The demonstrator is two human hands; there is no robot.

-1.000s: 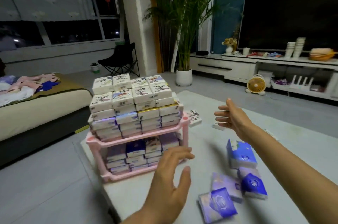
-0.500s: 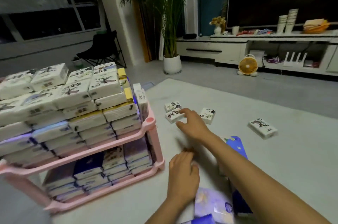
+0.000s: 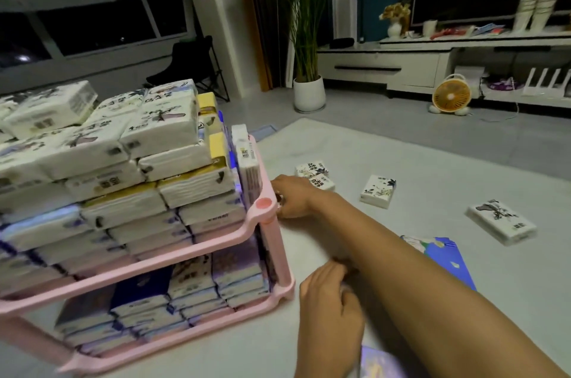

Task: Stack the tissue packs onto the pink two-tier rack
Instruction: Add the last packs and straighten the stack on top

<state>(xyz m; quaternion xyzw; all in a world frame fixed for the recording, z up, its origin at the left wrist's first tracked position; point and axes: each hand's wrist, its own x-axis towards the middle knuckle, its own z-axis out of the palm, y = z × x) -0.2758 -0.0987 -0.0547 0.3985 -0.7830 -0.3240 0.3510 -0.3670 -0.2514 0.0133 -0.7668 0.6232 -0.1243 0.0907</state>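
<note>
The pink two-tier rack (image 3: 272,224) fills the left side, both tiers packed with tissue packs and more white packs (image 3: 157,127) piled high on top. My right hand (image 3: 293,195) reaches across the mat to the rack's near top corner, its fingers curled down beside the post. Right behind it lie two white tissue packs (image 3: 311,168), one partly hidden by the hand. I cannot see whether it holds anything. My left hand (image 3: 330,303) rests on the mat under my right forearm, loosely curled, holding nothing I can see.
Two more white packs (image 3: 377,190) (image 3: 502,221) lie on the pale mat to the right. A blue pack (image 3: 445,257) sits behind my right forearm and a purple one (image 3: 380,362) at the bottom edge. A potted palm (image 3: 309,93), small fan (image 3: 451,96) and TV cabinet stand farther back.
My right hand has slid left from the white packs to the rack's corner post. My left hand has curled slightly on the mat. The camera has moved closer to the rack.
</note>
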